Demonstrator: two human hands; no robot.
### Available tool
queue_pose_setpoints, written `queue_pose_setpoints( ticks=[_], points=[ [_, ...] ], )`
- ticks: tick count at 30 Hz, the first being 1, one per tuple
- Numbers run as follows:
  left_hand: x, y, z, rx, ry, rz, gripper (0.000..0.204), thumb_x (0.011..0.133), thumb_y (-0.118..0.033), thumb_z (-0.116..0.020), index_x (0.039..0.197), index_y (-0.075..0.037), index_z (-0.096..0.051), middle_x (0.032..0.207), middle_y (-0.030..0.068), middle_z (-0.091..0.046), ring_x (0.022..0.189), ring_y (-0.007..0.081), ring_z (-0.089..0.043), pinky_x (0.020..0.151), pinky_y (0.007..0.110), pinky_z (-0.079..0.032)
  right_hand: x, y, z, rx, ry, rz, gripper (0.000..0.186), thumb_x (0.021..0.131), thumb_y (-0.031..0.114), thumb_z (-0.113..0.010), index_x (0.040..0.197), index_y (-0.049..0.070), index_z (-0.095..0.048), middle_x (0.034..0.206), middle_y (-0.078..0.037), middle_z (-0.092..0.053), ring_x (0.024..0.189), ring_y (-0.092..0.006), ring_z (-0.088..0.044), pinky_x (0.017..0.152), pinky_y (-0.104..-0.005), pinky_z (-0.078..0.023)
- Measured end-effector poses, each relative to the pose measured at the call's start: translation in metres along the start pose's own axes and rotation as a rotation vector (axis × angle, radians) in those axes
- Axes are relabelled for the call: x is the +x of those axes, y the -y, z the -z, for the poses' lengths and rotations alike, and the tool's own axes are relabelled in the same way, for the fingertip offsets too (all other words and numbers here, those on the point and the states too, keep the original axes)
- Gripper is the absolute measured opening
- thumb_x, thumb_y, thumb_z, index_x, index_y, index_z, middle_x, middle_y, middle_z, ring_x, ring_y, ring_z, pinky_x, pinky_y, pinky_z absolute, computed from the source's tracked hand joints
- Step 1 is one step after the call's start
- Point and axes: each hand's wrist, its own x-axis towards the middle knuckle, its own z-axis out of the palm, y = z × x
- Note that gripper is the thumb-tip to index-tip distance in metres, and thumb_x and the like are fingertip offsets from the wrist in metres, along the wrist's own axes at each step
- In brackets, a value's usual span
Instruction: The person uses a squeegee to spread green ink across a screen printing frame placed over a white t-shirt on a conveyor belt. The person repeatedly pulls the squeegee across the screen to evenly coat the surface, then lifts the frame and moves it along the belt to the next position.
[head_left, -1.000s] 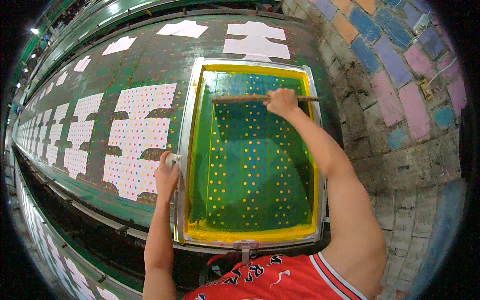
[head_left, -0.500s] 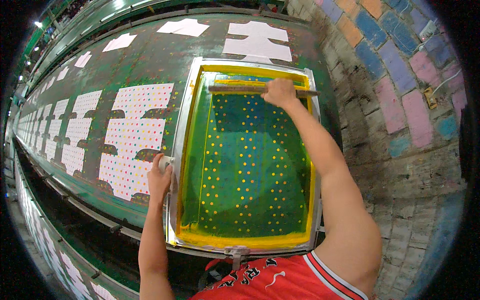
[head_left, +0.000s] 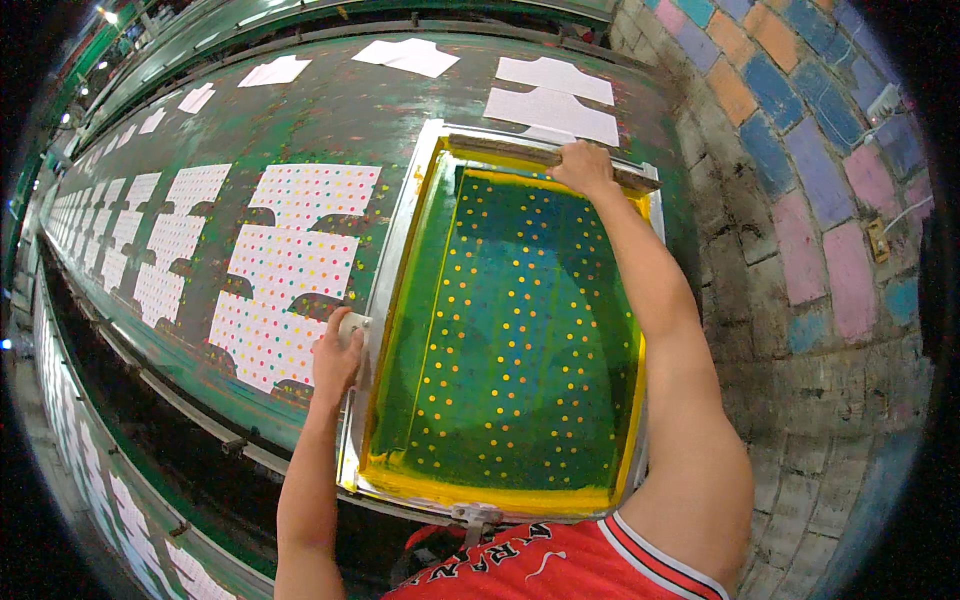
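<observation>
A silk-screen printing frame (head_left: 403, 225) with a silver rim and yellow-smeared inner edges lies on the green table before me. Its green mesh (head_left: 520, 400) carries rows of small yellow and orange dots. At the frame's far end, my right hand (head_left: 583, 167) is closed on a long squeegee (head_left: 510, 148) that lies crosswise against the far rim. My left hand (head_left: 337, 358) grips a small white handle (head_left: 352, 323) on the frame's left side. Yellow ink (head_left: 490, 494) is thick along the near edge.
White cut fabric pieces printed with coloured dots (head_left: 290, 265) lie in rows to the left on the table (head_left: 430, 95). Plain white pieces (head_left: 550, 112) lie beyond the frame. A brick wall (head_left: 800, 215) with painted patches stands at the right. A metal clamp (head_left: 475, 515) sits at the near rim.
My right hand has pushed the squeegee away from me to the far rim. My left hand keeps its grip on the handle. The view has shifted slightly.
</observation>
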Motion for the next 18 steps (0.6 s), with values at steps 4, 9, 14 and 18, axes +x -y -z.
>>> queue_pose_setpoints(
  ticks=[4, 9, 14, 18],
  points=[
    [0.000, -0.002, 0.002, 0.011, 0.019, 0.009, 0.041, 0.094, -0.027, -0.062, 0.133, -0.017, -0.057, 0.074, 0.0236, -0.067, 0.067, 0.0383, -0.067, 0.064, 0.048, -0.050, 0.017, 0.011, -0.014, -0.051, 0.016, -0.030, 0.043, 0.075, 0.046, -0.078, 0.094, 0.007, -0.077, 0.095, -0.017, -0.075, 0.090, -0.0354, -0.072, 0.080, -0.0484, -0.058],
    [0.002, 0.002, 0.001, -0.014, 0.017, -0.010, 0.039, 0.098, -0.033, -0.057, 0.133, -0.017, -0.059, 0.077, 0.0243, -0.067, 0.070, 0.0395, -0.067, 0.066, 0.049, -0.049, -0.023, 0.044, -0.017, -0.051, 0.078, 0.012, 0.040, 0.077, 0.047, -0.074, 0.095, 0.011, -0.078, 0.092, -0.017, -0.075, 0.088, -0.0342, -0.073, 0.077, -0.0476, -0.058],
    [-0.001, 0.008, 0.004, -0.135, 0.023, -0.038, 0.044, 0.103, -0.043, -0.047, 0.133, -0.014, -0.060, 0.079, 0.0229, -0.067, 0.075, 0.0379, -0.067, 0.070, 0.047, -0.048, -0.114, 0.095, 0.003, -0.013, 0.128, 0.079, 0.036, 0.077, 0.045, -0.074, 0.096, 0.014, -0.078, 0.083, -0.017, -0.073, 0.078, -0.0354, -0.072, 0.070, -0.0484, -0.058],
    [0.001, 0.010, 0.005, -0.211, -0.017, -0.102, 0.050, 0.106, -0.045, -0.040, 0.130, -0.008, -0.062, 0.078, 0.0212, -0.067, 0.072, 0.0325, -0.066, 0.071, 0.044, -0.049, -0.198, 0.132, 0.024, 0.048, 0.120, 0.117, 0.030, 0.076, 0.039, -0.074, 0.091, 0.013, -0.077, 0.079, -0.018, -0.072, 0.073, -0.0361, -0.072, 0.065, -0.0492, -0.056]
  ],
)
